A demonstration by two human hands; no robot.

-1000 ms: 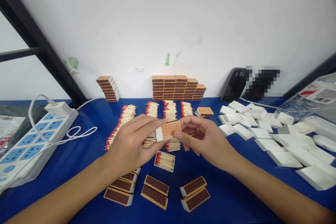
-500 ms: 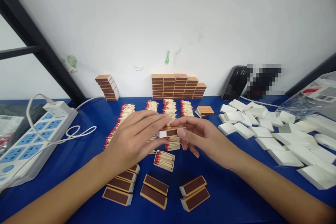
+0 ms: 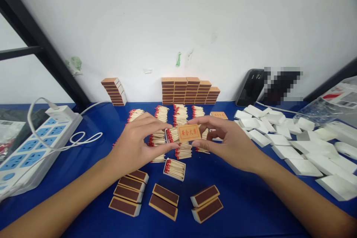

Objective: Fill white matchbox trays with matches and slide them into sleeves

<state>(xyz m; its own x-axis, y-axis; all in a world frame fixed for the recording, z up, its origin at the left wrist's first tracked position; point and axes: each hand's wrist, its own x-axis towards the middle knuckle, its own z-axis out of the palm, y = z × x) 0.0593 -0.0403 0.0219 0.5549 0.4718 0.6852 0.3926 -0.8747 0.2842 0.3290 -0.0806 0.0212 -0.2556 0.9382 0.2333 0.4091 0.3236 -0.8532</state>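
A matchbox (image 3: 189,132) with an orange printed top is held up between my two hands, its tray of red-tipped matches sticking partly out of the left end. The thumb and fingers of my right hand (image 3: 223,139) pinch the sleeve. My left hand (image 3: 143,141) has its fingers and thumb closed on the tray end. Below them on the blue table lies a white tray (image 3: 174,169) filled with matches. Long rows of loose matches (image 3: 180,115) stretch behind and under the hands. Nearer to me, several matchbox sleeves (image 3: 164,197) show their dark striking sides.
Against the wall stand a stepped stack of matchboxes (image 3: 181,91) and a leaning column (image 3: 113,92). White empty trays (image 3: 279,140) are heaped on the right. A power strip (image 3: 33,145) with a white cable is on the left. A black phone (image 3: 250,87) leans at the back.
The matchbox has turned so its printed top faces me, and the tray of matches now shows at its left end. My left fingers have closed on that end.
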